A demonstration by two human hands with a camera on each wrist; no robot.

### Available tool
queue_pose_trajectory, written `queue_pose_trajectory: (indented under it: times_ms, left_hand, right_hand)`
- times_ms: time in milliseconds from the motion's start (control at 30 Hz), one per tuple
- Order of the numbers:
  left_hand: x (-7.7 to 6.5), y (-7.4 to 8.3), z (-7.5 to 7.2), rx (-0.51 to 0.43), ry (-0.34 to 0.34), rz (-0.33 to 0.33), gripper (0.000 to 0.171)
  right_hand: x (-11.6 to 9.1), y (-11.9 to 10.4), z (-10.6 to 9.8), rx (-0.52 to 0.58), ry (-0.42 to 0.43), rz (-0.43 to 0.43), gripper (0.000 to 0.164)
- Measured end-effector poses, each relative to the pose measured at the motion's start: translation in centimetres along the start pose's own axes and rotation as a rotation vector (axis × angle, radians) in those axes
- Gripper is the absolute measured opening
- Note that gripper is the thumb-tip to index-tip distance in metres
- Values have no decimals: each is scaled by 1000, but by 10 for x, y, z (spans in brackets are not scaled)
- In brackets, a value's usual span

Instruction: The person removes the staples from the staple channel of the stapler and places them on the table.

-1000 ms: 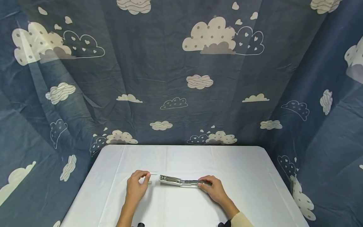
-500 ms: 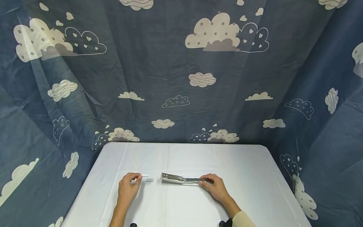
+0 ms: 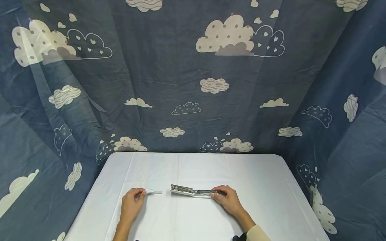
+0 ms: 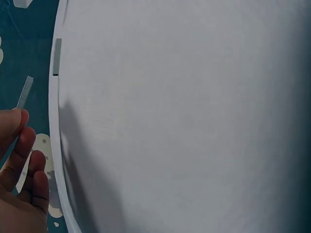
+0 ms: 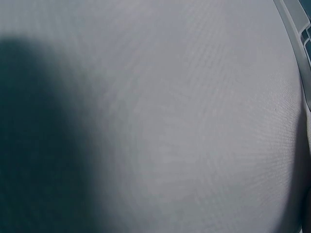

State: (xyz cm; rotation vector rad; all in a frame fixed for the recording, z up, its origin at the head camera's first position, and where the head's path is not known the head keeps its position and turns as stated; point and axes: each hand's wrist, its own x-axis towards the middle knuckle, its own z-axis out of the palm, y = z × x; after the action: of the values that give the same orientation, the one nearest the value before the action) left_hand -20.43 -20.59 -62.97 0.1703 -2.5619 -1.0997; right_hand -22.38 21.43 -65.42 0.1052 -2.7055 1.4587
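Between thumb and fingertips, my left hand (image 3: 131, 203) pinches one end of a short strip of staples (image 4: 25, 92). A second staple strip (image 4: 57, 57) lies on the white cloth, just right of the held one in the head view. My right hand (image 3: 227, 199) grips the right end of a stapler (image 3: 182, 190), which is swung open with its metal inner parts showing. The stapler's other end points left, toward the staples. In the right wrist view only a pale edge of the stapler (image 5: 295, 29) shows at the upper right.
A table with a white cloth (image 3: 193, 221) lies under both hands. Dark blue curtains with a cloud print (image 3: 181, 80) hang behind it and on both sides.
My left hand has moved left and closer to the body, carrying the pinched staple strip. The right hand still holds the open stapler in nearly the same place.
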Motion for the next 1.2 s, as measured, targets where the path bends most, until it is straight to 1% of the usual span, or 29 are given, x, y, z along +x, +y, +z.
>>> queue_pose_trajectory:
  times_ms: [100, 233, 400, 633, 867, 1200]
  left_hand:
    - [1, -5, 0, 10, 4, 11, 6]
    - [5, -10, -1, 15, -9, 18, 7]
    - [8, -13, -1, 33, -35, -10, 7]
    - [7, -13, 0, 44, -64, -42, 9]
    - [7, -14, 0, 44, -119, -67, 13]
    - [7, -14, 0, 74, -128, -52, 13]
  right_hand:
    - [0, 0, 1, 3, 1, 1, 20]
    - [0, 0, 1, -3, 8, -1, 19]
    - [-1, -1, 2, -9, 16, -5, 19]
    - [-3, -2, 3, -39, 17, -13, 20]
    - [-3, -3, 1, -36, -1, 38, 20]
    - [-4, -2, 1, -29, -6, 33, 20]
